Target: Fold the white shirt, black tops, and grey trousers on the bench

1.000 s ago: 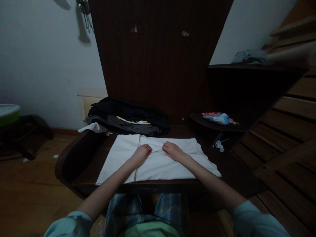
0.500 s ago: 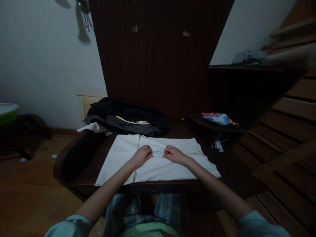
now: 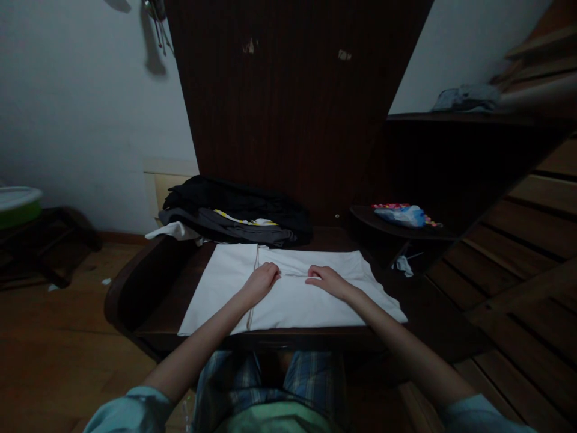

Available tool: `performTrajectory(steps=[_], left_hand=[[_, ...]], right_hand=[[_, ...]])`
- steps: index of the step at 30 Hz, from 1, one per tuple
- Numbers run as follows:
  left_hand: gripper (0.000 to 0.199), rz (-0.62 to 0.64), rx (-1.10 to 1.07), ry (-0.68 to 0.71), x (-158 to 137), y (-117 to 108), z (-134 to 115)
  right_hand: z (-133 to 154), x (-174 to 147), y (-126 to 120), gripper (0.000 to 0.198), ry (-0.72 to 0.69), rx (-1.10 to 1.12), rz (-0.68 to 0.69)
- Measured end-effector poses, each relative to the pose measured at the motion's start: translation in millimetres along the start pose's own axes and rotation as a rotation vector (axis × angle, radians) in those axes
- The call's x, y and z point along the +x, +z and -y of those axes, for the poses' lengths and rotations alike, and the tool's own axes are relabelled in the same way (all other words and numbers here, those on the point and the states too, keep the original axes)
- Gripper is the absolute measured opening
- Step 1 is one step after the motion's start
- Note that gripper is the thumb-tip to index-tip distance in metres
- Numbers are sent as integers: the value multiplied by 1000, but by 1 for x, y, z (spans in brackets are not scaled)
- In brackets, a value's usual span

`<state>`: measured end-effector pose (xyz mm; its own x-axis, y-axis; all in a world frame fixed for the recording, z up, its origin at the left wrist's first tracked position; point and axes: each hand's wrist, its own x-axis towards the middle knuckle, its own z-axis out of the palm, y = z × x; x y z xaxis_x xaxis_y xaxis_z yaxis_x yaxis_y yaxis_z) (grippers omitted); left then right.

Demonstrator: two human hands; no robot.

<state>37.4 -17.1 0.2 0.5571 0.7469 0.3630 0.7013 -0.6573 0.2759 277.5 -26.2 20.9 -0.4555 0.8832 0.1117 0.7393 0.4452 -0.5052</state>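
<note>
A white cloth (image 3: 288, 307) lies spread on the dark wooden bench top, its layers folded over, with a brownish seam line running across its left part. My left hand (image 3: 262, 281) is closed on the cloth near the middle, fingertips pinching a ridge of fabric. Facing it, my right hand (image 3: 329, 280) has its fingers curled on the same ridge, a short gap away. Small creases run between the two hands. The fingertips are partly hidden, and I cannot tell what kind of garment or linen the cloth is.
Behind the cloth is a heap of black and grey clothes (image 3: 234, 222) with a yellow-white strip. A curved armrest (image 3: 119, 294) bounds the bench at left. To the right, a small shelf holds a blue-white plastic bag (image 3: 401, 216). A green tub (image 3: 20, 210) stands far left.
The gap between my hands has widened slightly, my right hand shifting a little to the right along the cloth. The whole view has also shifted slightly.
</note>
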Motion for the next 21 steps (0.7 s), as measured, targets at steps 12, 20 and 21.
performTrajectory(steps=[12, 20, 21], left_hand=[[15, 35, 54, 49, 3, 2, 2], [15, 13, 36, 19, 3, 6, 5], [14, 0, 32, 15, 2, 6, 5]], right_hand=[[-28, -23, -3, 22, 219, -203, -278], [-57, -42, -34, 18, 351, -182, -550], [-64, -47, -40, 19, 442, -176, -600]])
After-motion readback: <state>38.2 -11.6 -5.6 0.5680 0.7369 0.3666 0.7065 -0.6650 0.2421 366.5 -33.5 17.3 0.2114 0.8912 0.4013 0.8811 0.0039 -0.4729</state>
